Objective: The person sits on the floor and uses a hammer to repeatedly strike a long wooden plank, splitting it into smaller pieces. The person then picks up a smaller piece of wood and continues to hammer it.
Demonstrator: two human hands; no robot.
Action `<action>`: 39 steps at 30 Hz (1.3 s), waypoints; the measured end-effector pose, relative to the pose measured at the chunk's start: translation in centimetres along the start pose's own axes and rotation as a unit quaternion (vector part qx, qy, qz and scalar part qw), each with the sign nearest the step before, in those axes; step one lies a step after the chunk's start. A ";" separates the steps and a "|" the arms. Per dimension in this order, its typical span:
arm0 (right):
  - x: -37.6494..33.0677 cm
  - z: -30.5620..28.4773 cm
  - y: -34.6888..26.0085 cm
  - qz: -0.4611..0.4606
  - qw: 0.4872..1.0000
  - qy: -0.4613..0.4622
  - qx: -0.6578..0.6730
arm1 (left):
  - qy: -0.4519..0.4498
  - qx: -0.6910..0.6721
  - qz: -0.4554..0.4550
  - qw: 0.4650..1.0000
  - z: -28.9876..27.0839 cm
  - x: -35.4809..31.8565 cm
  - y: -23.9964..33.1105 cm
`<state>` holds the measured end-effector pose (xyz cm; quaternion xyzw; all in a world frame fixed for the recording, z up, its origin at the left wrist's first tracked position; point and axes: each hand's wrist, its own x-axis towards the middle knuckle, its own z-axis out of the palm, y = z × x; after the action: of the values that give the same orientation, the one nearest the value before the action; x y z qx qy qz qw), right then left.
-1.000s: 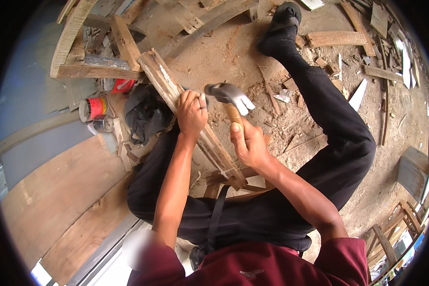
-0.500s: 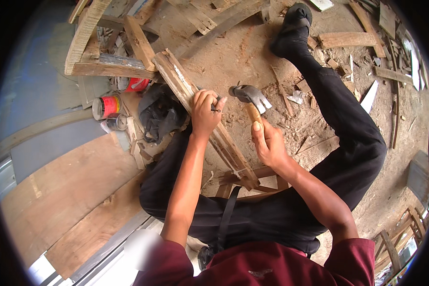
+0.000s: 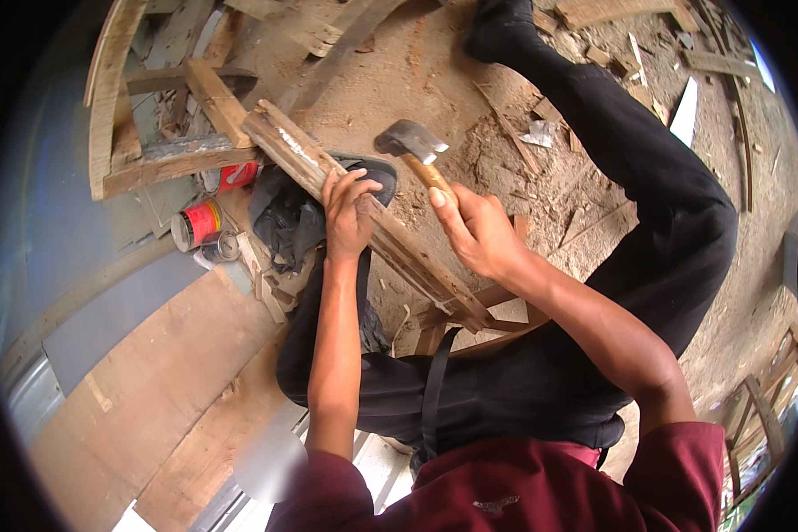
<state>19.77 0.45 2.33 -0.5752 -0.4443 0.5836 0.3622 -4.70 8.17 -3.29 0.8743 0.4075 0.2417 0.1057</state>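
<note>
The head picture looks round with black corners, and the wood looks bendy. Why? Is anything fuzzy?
Head view: a fisheye lens makes the round frame and dark rim, bending straight planks near the edge. Soft daylight, no glare. The left hand, wooden strip, right hand and hammer look sharp; a smudged patch sits bottom left.

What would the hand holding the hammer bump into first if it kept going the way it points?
Probably the wooden strip, near the left hand; the right hand and hammer aim up-left, though depth is unclear.

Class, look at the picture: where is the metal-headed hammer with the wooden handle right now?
In the head view, upper centre: the metal-headed hammer is raised in the right hand, just right of the left hand gripping the long wooden batten.
</note>
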 end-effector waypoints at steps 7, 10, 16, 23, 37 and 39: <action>0.1 0.1 -0.8 -0.021 0.999 -0.034 0.011 | 0.004 0.003 -0.016 1.000 0.6 -0.1 0.1; -0.1 0.1 -1.2 -0.059 0.997 -0.045 0.009 | 0.019 0.009 -0.017 1.000 1.0 -0.4 0.0; -0.3 0.4 -1.3 -0.032 0.994 -0.084 -0.065 | 0.014 -0.001 -0.016 1.000 1.2 -0.6 -1.3; -0.3 0.9 -2.6 -0.004 0.991 -0.088 -0.100 | 0.025 0.021 -0.002 0.999 0.8 -0.3 -1.3; -0.4 1.9 -2.8 -0.065 0.995 -0.023 -0.076 | 0.018 0.026 -0.015 0.999 0.6 -0.3 -1.1; 0.5 1.4 -3.4 0.002 0.985 -0.051 -0.166 | 0.016 0.023 -0.010 1.000 0.4 -0.3 -1.0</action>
<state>18.06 1.93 5.27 -0.5979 -0.5513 0.5312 0.2374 -5.34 8.60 -4.11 0.8683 0.4233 0.2454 0.0811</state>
